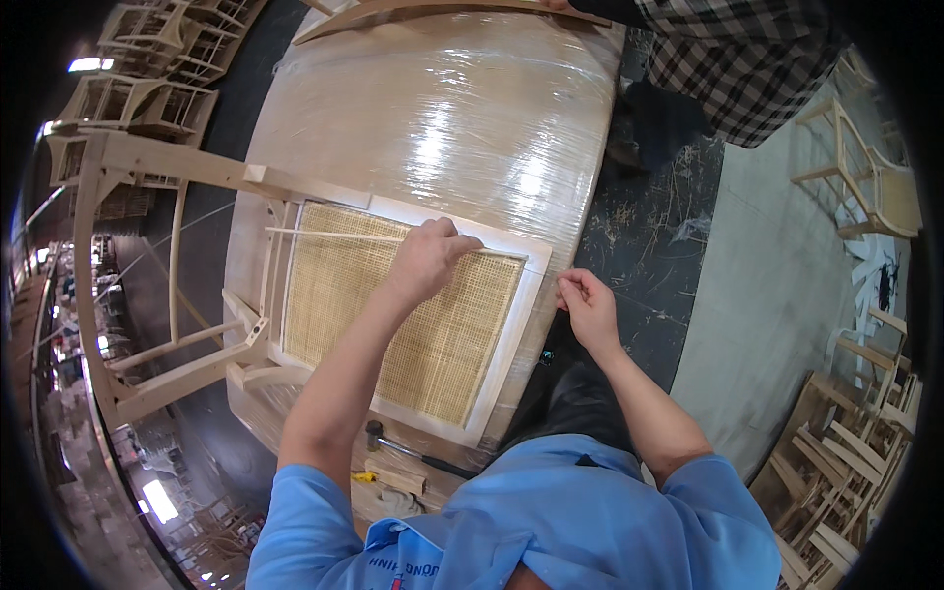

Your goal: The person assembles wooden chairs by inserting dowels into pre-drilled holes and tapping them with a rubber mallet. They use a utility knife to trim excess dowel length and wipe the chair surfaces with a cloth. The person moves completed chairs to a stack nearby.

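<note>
A wooden chair frame (177,162) lies on its back, its backrest flat on a film-wrapped table. Woven cane webbing (393,339) fills the pale backrest border (536,270). My left hand (428,261) is over the far edge of the cane, fingers closed on a thin light strip (339,235). The strip runs out to the left, and its other end passes under my hand. My right hand (588,307) hovers just off the border's right corner with thumb and fingers pinched together. Whatever it may hold is too small to make out.
The film-wrapped tabletop (393,98) reaches away to a curved wooden piece (364,14) and a person in a checked shirt (742,64). A hammer (423,454) and wood blocks (395,479) lie near my body. Chairs (855,182) and a pile of wood pieces (836,462) stand right.
</note>
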`<state>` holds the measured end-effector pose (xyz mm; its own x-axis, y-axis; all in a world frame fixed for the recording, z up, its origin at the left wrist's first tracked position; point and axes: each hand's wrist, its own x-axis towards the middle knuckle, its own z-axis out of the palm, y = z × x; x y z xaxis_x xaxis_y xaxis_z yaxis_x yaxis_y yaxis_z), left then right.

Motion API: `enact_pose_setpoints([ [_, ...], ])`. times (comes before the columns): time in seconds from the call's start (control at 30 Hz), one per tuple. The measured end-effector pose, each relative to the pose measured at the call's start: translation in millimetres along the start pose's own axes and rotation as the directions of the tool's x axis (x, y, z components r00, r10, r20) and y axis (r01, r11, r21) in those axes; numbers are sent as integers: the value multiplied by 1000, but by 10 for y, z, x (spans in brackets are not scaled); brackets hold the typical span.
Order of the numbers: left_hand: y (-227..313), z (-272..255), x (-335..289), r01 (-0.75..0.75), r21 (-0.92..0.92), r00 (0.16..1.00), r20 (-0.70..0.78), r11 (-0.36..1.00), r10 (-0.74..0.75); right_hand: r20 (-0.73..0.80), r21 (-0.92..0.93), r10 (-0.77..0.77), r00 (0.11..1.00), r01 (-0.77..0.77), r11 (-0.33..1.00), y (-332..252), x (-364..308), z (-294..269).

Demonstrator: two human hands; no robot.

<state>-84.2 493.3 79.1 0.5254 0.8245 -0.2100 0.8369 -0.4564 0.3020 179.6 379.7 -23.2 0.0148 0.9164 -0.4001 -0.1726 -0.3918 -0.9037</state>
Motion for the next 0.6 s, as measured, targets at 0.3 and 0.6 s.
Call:
enact_pose_setpoints([
  [0.3, -221, 61, 195, -65, -134, 996, 48, 989, 72, -32, -11, 17, 999, -17, 1000, 16, 195, 37],
  [0.6, -313, 218, 132, -123, -142, 992, -17, 982, 122, -103, 115, 25, 994, -13, 993, 59, 240, 265],
])
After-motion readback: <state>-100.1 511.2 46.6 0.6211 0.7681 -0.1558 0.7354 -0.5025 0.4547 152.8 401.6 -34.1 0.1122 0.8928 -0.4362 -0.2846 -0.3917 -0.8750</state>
